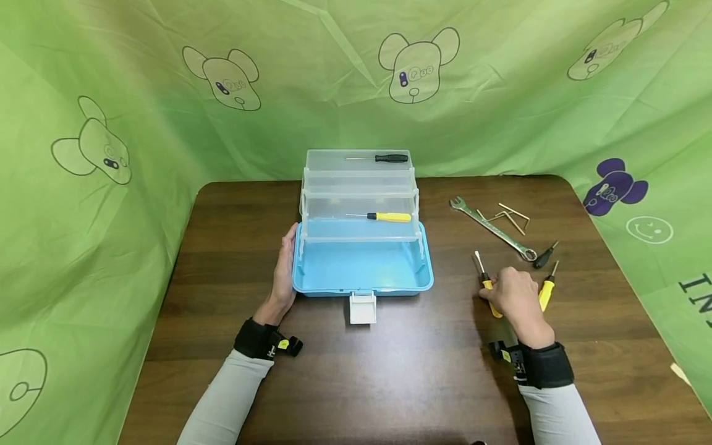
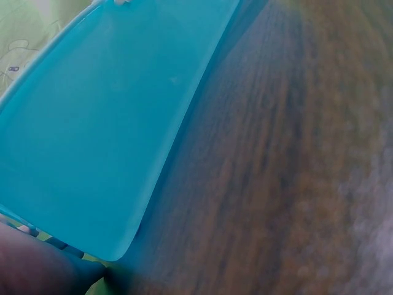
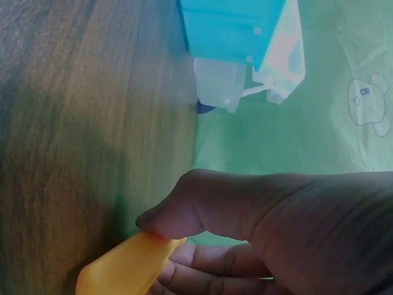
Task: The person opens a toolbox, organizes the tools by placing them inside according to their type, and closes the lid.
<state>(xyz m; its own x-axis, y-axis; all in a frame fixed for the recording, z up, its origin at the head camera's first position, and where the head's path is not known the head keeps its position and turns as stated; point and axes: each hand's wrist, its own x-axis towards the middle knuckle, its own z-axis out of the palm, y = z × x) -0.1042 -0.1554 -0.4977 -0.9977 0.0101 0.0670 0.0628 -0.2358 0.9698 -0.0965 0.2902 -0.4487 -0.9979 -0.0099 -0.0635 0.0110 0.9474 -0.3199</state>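
A blue toolbox (image 1: 361,269) with unfolded clear trays (image 1: 334,228) stands on the table, its white latch (image 1: 363,309) hanging at the front. Against its left side rests my left hand (image 1: 283,269), fingers extended along the wall; only a blurred part of that hand shows in the left wrist view. Over to the right, my right hand (image 1: 514,296) pinches the yellow handle (image 3: 126,267) of a flathead screwdriver (image 1: 487,284) between thumb and fingers, low at the tabletop. Another yellow screwdriver (image 1: 547,292) lies just right of this hand.
A black screwdriver (image 1: 392,158) lies in the top tray, a slim yellow one (image 1: 392,217) in a lower tray. Right of the box are a combination wrench (image 1: 492,227), several hex keys (image 1: 514,213) and a short black-handled tool (image 1: 543,256). Green cloth (image 1: 345,93) hangs behind the table.
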